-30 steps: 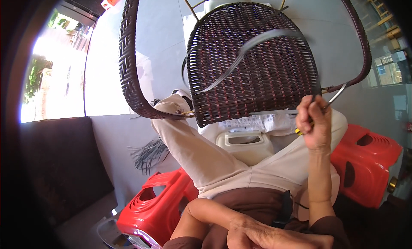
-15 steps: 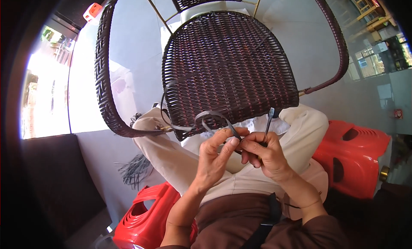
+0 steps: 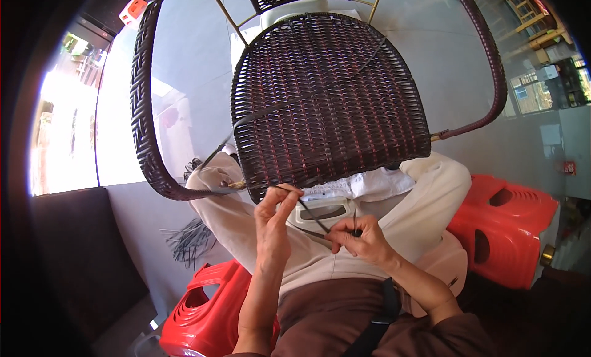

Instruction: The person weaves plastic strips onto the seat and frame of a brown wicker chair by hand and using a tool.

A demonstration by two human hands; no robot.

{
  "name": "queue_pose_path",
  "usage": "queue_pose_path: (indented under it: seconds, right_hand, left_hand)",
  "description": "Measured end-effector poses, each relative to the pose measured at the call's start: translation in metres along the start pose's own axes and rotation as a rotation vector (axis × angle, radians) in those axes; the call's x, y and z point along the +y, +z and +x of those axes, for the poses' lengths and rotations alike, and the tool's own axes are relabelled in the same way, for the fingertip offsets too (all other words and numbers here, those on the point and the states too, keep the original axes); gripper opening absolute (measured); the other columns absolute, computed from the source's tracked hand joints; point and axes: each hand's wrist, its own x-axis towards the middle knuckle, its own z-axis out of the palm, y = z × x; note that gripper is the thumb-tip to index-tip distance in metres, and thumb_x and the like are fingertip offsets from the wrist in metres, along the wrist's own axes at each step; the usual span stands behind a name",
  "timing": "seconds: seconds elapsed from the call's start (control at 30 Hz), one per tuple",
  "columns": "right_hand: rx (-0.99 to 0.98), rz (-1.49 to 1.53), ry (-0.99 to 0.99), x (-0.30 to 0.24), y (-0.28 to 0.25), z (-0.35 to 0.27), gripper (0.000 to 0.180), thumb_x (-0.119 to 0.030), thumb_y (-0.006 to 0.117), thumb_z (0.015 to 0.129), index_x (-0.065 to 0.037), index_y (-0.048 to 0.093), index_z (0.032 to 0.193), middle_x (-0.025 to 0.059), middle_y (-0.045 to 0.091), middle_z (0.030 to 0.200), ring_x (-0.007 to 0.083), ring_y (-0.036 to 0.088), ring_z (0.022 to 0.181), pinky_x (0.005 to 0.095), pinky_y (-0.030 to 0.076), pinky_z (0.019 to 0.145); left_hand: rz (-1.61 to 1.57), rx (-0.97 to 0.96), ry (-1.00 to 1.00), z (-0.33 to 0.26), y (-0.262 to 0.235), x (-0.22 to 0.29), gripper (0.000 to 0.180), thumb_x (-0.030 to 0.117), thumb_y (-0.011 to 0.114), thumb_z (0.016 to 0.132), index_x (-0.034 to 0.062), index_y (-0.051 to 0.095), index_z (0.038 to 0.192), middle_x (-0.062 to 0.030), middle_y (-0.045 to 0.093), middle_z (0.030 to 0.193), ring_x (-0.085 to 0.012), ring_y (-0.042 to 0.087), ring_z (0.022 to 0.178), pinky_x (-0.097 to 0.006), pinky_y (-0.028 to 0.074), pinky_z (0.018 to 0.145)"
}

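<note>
The left hand (image 3: 275, 224) pinches a thin dark rattan strand (image 3: 311, 214) between thumb and fingertips (image 3: 290, 194), just below the near edge of the woven seat. The strand runs down and to the right from that pinch to the right hand (image 3: 363, 239), whose fingers are closed together on a slim dark tool (image 3: 354, 224) that stands upright out of the fist; whether the strand is also clamped there cannot be told. The two hands are near each other, over the person's lap.

Just beyond the fingers is a dark brown wicker chair (image 3: 326, 104), its seat tilted toward the camera, with a loose strip of the same material lying slantwise across the weave. Its woven armrests (image 3: 143, 104) curve out to the left and right. Under the seat edge lie cream trousers (image 3: 246, 234) and a white plastic container (image 3: 320, 210). Red plastic stools (image 3: 511, 227) stand to the right and at the near left. A bundle of dark strands (image 3: 191, 240) lies on the floor at the left.
</note>
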Motion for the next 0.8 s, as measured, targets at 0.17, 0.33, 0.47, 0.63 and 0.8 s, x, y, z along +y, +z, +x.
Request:
queue_pose_path:
  seconds: [0.17, 0.33, 0.47, 0.63, 0.8]
  right_hand:
    - [-0.136, -0.190, -0.050, 0.015, -0.012, -0.010, 0.011, -0.009, 0.061, 0.084, 0.001, 0.066, 0.085, 0.0033, 0.062, 0.062, 0.0053, 0.055, 0.060, 0.0215, 0.043, 0.057]
    - [-0.208, -0.400, -0.033, 0.045, -0.033, -0.011, 0.015, -0.013, 0.060, 0.083, 0.000, 0.066, 0.080, 0.0036, 0.063, 0.061, 0.0075, 0.058, 0.058, 0.0230, 0.045, 0.056]
    - [-0.111, -0.462, 0.056, 0.092, -0.052, -0.009, 0.017, -0.018, 0.062, 0.080, -0.002, 0.066, 0.075, 0.0031, 0.064, 0.060, 0.0093, 0.059, 0.055, 0.0250, 0.046, 0.056]
    - [-0.005, -0.667, 0.379, 0.121, -0.069, 0.023, 0.017, -0.023, 0.062, 0.074, -0.007, 0.066, 0.069, 0.0023, 0.064, 0.059, 0.0110, 0.060, 0.054, 0.0275, 0.047, 0.055]
    - [0.178, -0.993, 0.392, 0.171, -0.088, 0.049, 0.015, -0.024, 0.062, 0.072, -0.011, 0.066, 0.066, 0.0005, 0.064, 0.058, 0.0129, 0.060, 0.052, 0.0295, 0.048, 0.053]
  left_hand:
    - [-0.030, 0.153, -0.040, -0.008, -0.028, 0.004, 0.010, 0.008, 0.054, 0.086, 0.0038, 0.061, 0.080, -0.0039, 0.064, 0.093, -0.0074, 0.052, 0.084, -0.023, 0.036, 0.073]
    - [-0.398, 0.170, 0.178, -0.017, -0.054, 0.008, 0.011, 0.010, 0.051, 0.091, 0.0032, 0.058, 0.087, -0.0072, 0.063, 0.083, -0.0190, 0.062, 0.081, -0.034, 0.047, 0.081]
    - [-0.344, 0.231, 0.488, -0.026, -0.068, 0.056, 0.013, 0.015, 0.047, 0.094, 0.0032, 0.052, 0.093, -0.0037, 0.054, 0.076, -0.0150, 0.057, 0.067, -0.038, 0.050, 0.083]
    - [-0.588, -0.162, 0.680, -0.051, -0.093, 0.137, 0.009, 0.013, 0.041, 0.096, 0.0047, 0.043, 0.099, -0.0031, 0.041, 0.078, -0.0118, 0.042, 0.066, -0.029, 0.045, 0.069]
    - [-0.623, -0.393, 0.788, -0.080, -0.133, 0.210, 0.007, 0.005, 0.037, 0.095, 0.0045, 0.042, 0.089, -0.0038, 0.036, 0.072, -0.0121, 0.039, 0.064, -0.026, 0.039, 0.063]
